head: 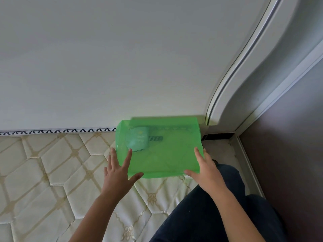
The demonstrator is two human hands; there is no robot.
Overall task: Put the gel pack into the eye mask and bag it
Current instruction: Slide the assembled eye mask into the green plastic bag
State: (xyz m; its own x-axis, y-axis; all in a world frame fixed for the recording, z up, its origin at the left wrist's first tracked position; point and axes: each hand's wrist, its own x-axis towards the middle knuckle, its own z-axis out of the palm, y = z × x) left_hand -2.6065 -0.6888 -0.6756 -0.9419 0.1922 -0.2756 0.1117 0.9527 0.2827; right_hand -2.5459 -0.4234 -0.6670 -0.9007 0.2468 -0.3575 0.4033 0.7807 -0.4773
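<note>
Since the pale teal, rounded fabric eye mask point(138, 140) is seen through the wall of the translucent green plastic bag point(166, 154), lying in its far left part with a dark strap point(156, 138) stretched toward the middle, the bagging is judged to be largely done. No separate gel pack is seen anywhere on the bed, so it is presumed to be inside the mask, though this cannot be confirmed through the tinted plastic. Nothing else is made out in the bag. Whether its mouth has been closed cannot be told. What is left is judged to be, at most, flattening, sealing or setting the bag aside.

The bag is laid on the cream quilted mattress point(43, 172) with a gold lattice pattern, its far edge close to the plain white wall point(104, 58). The left hand point(118, 173) is laid on the bag's near left corner, fingers straight and spread apart, the thumb set against the near edge; nothing is gripped. The right hand point(206, 170) is placed on the near right corner in the same manner, fingers straight and apart, thumb pointed inward along the near edge.

A white trim with black stitching point(52, 132) is seen along the mattress's far side. A white moulded headboard point(244, 75) is seen to the right, with a dark brown panel point(288, 137) beyond it, and dark trousers point(209, 215) are seen at the lower right.
</note>
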